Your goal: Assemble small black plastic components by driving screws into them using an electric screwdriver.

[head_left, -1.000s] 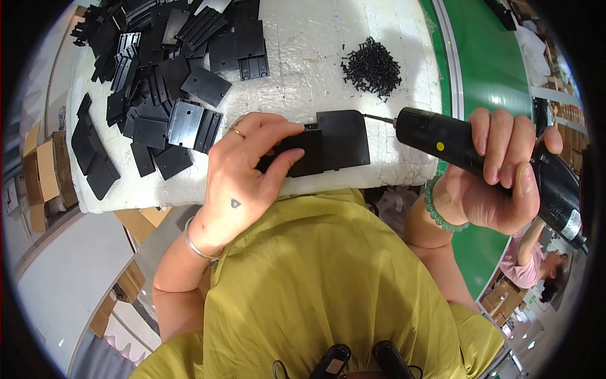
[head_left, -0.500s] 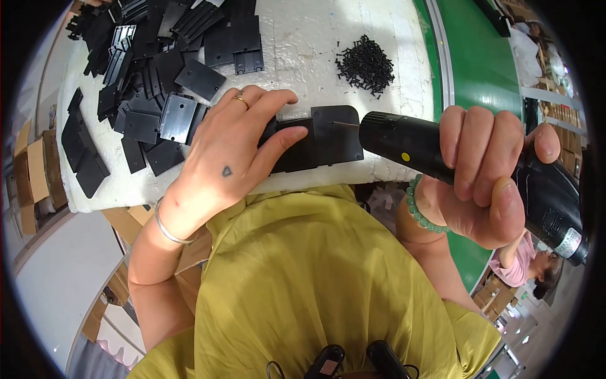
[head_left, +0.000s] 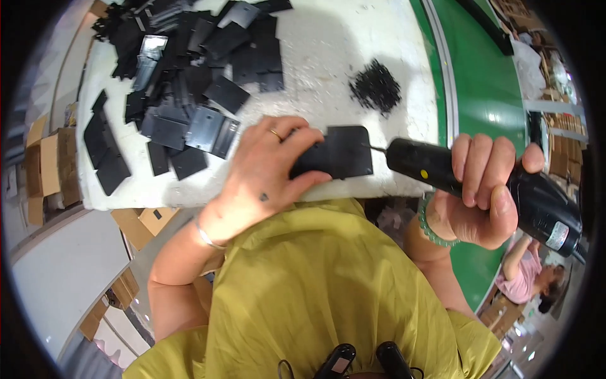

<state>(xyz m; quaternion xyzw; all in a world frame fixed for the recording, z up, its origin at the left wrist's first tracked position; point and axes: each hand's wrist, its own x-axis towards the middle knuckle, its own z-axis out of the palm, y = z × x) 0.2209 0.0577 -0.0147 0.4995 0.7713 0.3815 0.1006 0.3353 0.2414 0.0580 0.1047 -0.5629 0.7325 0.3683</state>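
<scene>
Open cardboard box (head_left: 50, 165) at left, pink-shirted co-worker (head_left: 521, 275) at right.

Left hand (head_left: 268, 165) palm down, right hand (head_left: 483, 197) curled in a grip

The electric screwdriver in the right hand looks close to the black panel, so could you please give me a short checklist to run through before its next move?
1. Electric screwdriver gripped in the right hand: ok.
2. Black panel held by the left hand, its right part uncovered: ok.
3. Left hand's fingers and thumb away from the screwdriver bit: ok, they lie toward the panel's left part.
4. Bit tip touching the panel: cannot tell; it shows at the right edge, but the depth is unclear.
5. Screw at the bit tip: cannot tell, too small and blurred.
6. Screw pile apart from the panel: ok.
</scene>
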